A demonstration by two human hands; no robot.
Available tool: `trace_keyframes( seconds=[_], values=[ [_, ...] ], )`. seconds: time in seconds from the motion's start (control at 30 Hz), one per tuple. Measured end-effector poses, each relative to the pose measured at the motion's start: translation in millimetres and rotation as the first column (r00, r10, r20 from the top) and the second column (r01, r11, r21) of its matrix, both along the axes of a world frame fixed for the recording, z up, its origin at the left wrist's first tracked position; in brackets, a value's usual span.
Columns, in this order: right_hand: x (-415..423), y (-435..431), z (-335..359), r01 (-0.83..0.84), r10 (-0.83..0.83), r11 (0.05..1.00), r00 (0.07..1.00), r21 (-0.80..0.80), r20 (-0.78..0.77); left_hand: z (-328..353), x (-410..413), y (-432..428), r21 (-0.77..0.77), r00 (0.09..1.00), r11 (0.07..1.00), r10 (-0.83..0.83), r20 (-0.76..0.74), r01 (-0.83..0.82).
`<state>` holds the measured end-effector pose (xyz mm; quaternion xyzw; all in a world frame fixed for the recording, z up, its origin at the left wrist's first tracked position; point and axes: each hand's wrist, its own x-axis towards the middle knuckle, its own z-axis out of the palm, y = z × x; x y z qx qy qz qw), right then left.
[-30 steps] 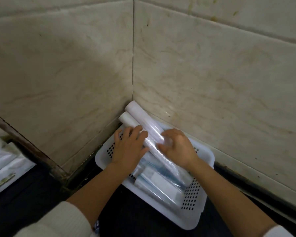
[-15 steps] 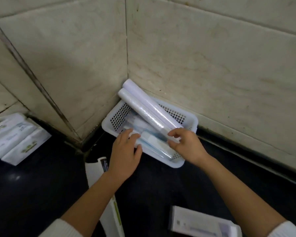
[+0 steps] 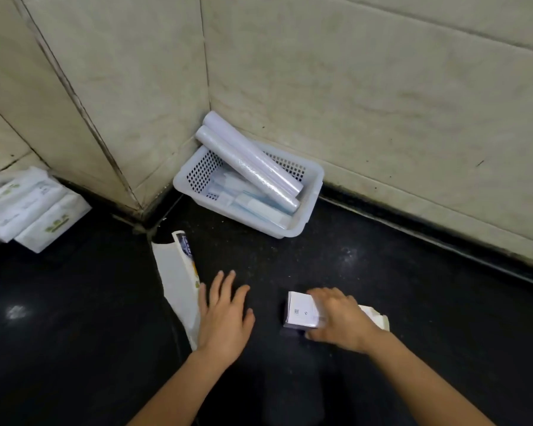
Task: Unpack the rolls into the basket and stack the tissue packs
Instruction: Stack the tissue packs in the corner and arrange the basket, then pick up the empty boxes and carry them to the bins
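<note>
Item 1, right hand (image 3: pixel 340 321): grip laid over a small white carton (image 3: pixel 302 312) on the black floor (image 3: pixel 74 333), fingers draped across its top and thumb at its near edge; whether it is clamped cannot be told. Carton: stiff card, boxy, printed face, flap end hidden behind the hand

Item 2, left hand (image 3: pixel 225 315): grip spread flat and empty, just left of the carton, touching an opened paper sleeve (image 3: pixel 177 281), thin and creased

Item 3, basket (image 3: pixel 313 192): white perforated plastic, well beyond both grips in the tiled corner. 2 long film-wrapped rolls (image 3: pixel 250 158), glossy and cylindrical, are propped over its rim

Item 4, tissue packs (image 3: pixel 28 207): soft, pillowy, far left of the grips, loosely heaped

Risks judged: propped rolls may be dislodged if more are dropped in; glossy film may slip from the grip; the carton may be crushed by a hard squeeze
</note>
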<state>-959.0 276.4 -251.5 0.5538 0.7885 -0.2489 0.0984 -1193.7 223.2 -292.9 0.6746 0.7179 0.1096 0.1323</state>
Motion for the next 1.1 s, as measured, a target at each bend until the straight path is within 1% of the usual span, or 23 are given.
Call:
trace_keyframes(
  seconds=[0.03,0.1,0.23,0.27,0.33,0.4,0.47,0.5,0.57,0.6,0.67,0.77,0.83,0.97,1.1],
  values=[
    [-0.1,-3.4,-4.4,-0.017,0.016,0.999,0.999,0.038,0.042,0.1,-4.0,-4.3,-0.001,0.998,0.998,0.064,-0.027,-0.064],
    [-3.0,-7.2,-11.3,-0.030,0.022,0.994,0.997,0.107,0.076,-0.2,-11.5,-10.8,-0.025,0.981,0.982,0.185,-0.065,-0.187],
    [-10.0,-6.4,-16.9,-0.031,0.018,0.991,0.995,0.127,0.103,2.6,-23.9,-15.0,-0.161,0.916,0.902,0.393,-0.079,-0.401],
    [-11.6,-5.5,-17.4,-0.030,0.017,0.992,0.994,0.125,0.106,3.0,-26.6,-15.5,-0.204,0.904,0.881,0.423,-0.068,-0.427],
    [-15.1,-4.1,-18.0,-0.029,0.016,0.992,0.994,0.120,0.108,2.8,-31.1,-16.9,-0.268,0.889,0.858,0.458,0.012,-0.439],
    [-20.6,-3.7,-19.3,-0.020,0.009,0.993,0.995,0.116,0.096,2.2,-33.4,-19.1,-0.282,0.886,0.868,0.451,0.106,-0.408],
    [-28.9,-3.8,-19.4,0.007,-0.013,0.995,0.998,0.102,0.065,1.8,-33.5,-20.8,-0.246,0.891,0.903,0.405,0.204,-0.353],
    [-34.1,-3.5,-18.9,0.027,-0.030,0.996,0.999,0.082,0.038,1.8,-33.0,-20.6,-0.229,0.877,0.917,0.385,0.286,-0.328],
    [-46.8,-2.4,-16.0,0.067,-0.066,0.998,0.997,0.016,-0.034,4.1,-32.4,-18.8,-0.210,0.802,0.929,0.370,0.469,-0.305],
    [-53.7,-1.3,-13.7,0.091,-0.093,0.995,0.993,-0.026,-0.079,5.9,-33.1,-17.1,-0.195,0.764,0.931,0.366,0.532,-0.310],
    [-67.2,1.8,-7.5,0.157,-0.175,0.982,0.967,-0.108,-0.185,11.4,-35.5,-13.4,-0.157,0.714,0.925,0.367,0.596,-0.345],
    [-85.4,9.6,4.4,0.218,-0.272,0.957,0.903,-0.190,-0.332,21.4,-41.7,-9.4,-0.091,0.687,0.919,0.349,0.637,-0.383],
    [-97.3,14.9,13.7,0.220,-0.296,0.950,0.862,-0.223,-0.411,30.1,-47.2,-9.8,-0.045,0.678,0.910,0.340,0.651,-0.413],
    [-119.1,14.8,27.4,0.124,-0.226,0.965,0.839,-0.231,-0.494,47.6,-54.4,-32.2,0.032,0.650,0.848,0.381,0.657,-0.529],
    [-134.4,-9.3,26.6,-0.039,-0.116,0.963,0.834,-0.268,-0.539,54.2,-49.1,-94.5,0.058,0.611,0.758,0.476,0.632,-0.650]
  ],
)
